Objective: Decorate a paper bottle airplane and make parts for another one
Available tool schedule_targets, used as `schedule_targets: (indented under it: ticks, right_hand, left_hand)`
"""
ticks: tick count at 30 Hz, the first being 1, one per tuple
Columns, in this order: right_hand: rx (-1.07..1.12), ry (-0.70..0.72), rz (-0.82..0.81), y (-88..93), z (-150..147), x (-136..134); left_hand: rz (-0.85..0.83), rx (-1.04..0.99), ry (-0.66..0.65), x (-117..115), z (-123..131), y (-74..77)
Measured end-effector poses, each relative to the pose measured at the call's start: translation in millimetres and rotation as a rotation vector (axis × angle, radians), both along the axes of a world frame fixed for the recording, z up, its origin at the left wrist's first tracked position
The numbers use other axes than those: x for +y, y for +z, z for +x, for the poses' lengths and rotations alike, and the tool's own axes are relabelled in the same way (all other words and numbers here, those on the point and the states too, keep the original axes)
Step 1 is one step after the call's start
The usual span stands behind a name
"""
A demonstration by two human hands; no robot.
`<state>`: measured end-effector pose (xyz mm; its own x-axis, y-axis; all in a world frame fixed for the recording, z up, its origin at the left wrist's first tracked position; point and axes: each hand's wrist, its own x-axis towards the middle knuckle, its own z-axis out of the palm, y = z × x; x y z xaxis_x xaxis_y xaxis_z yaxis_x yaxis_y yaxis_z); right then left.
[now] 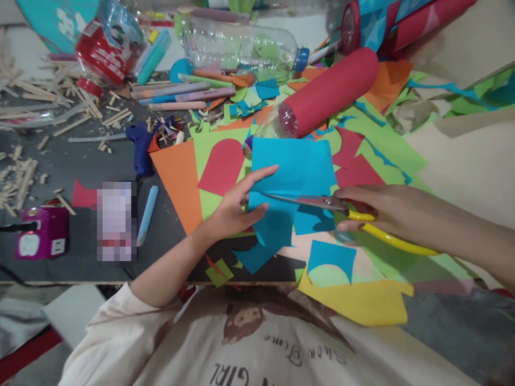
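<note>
My left hand point(241, 201) grips the left edge of a sheet of blue paper point(293, 166), thumb below and index finger lying across it. In my right hand point(362, 206) are scissors point(328, 201) with yellow handles, pointing left. Their blades lie across the blue sheet, with the tips close to my left thumb and index finger. The lower part of the sheet hangs below the blades. Under and beside it lie a red paper piece with a rounded end point(223, 165), green sheets and an orange sheet point(179, 179).
A red-wrapped bottle point(333, 91) and a clear bottle point(245, 48) lie at the back. A blue glue gun point(140, 147), a phone point(116, 221) and a light-blue marker point(148, 215) are on the left, near scattered wooden sticks point(24, 182). Yellow paper point(358, 303) overhangs the front edge.
</note>
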<state>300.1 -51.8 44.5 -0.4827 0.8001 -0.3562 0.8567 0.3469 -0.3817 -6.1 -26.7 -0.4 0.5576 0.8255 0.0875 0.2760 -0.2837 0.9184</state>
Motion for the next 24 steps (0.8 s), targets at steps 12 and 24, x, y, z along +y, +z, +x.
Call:
schedule_targets:
  ticks: [12,24]
  right_hand:
    - [0.021,-0.020,-0.083,3.2,-11,3]
    - [0.071,-0.026,-0.154,7.6,-19,11]
  left_hand:
    - [0.007,-0.008,-0.022,-1,1,-2.1]
    - [0.013,-0.002,-0.028,-1,0,-2.6]
